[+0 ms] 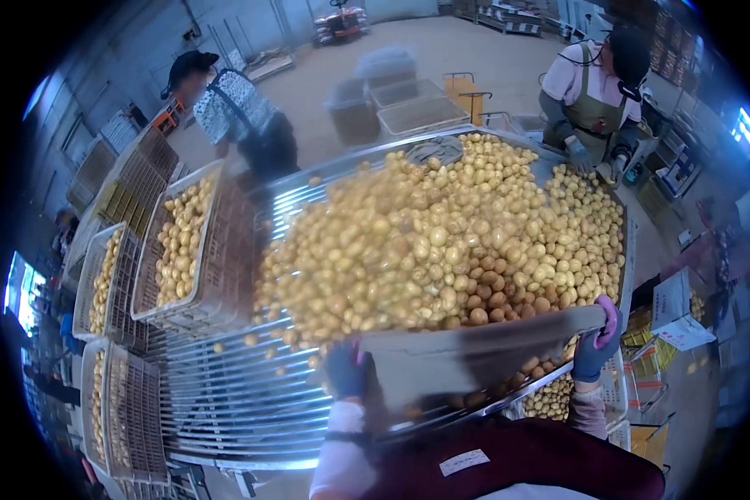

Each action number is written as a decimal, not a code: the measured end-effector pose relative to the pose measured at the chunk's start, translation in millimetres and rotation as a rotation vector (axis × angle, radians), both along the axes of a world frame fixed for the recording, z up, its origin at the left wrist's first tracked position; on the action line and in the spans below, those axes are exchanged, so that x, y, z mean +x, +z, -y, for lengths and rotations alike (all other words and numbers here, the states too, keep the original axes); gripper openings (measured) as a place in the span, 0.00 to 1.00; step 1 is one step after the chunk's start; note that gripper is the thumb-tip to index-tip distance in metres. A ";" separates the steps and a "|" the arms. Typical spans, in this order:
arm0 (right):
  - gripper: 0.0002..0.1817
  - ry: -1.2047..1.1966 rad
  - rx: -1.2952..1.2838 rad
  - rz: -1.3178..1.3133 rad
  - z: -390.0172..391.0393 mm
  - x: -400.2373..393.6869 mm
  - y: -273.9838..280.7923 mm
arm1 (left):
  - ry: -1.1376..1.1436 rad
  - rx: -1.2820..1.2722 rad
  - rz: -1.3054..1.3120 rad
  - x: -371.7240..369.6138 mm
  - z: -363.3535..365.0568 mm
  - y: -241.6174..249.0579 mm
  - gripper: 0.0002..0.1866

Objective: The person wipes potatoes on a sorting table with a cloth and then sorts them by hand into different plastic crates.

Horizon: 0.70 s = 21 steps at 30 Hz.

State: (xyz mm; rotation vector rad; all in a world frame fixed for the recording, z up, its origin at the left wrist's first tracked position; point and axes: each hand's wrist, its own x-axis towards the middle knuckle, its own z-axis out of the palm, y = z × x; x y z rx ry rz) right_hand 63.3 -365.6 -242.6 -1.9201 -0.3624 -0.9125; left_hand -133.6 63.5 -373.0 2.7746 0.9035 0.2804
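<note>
A grey-brown cloth [483, 350] is stretched between my two gloved hands over the near edge of the sorting table. My left hand [347, 369], somewhat blurred, grips its left end. At its raised right end, my right hand [598, 346] is closed round the upper corner, with pink showing on the glove's fingers. Beyond the cloth lies a big heap of round, yellow, potato-like produce [442, 242]. Browner pieces [492, 292] lie just behind the cloth, and several show below it. The heap's left side is smeared by motion.
Metal rollers [225, 392] run along the table's left part, with a few loose pieces. Filled plastic crates [204, 304] line the left side. One co-worker [242, 112] stands at the far left, another [596, 100] at the far right corner. A carton [679, 308] stands to the right.
</note>
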 end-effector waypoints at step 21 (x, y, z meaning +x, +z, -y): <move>0.19 0.520 -0.397 -0.125 -260.8 230.2 -94.1 | -0.409 -0.248 0.306 226.0 -60.9 53.0 0.32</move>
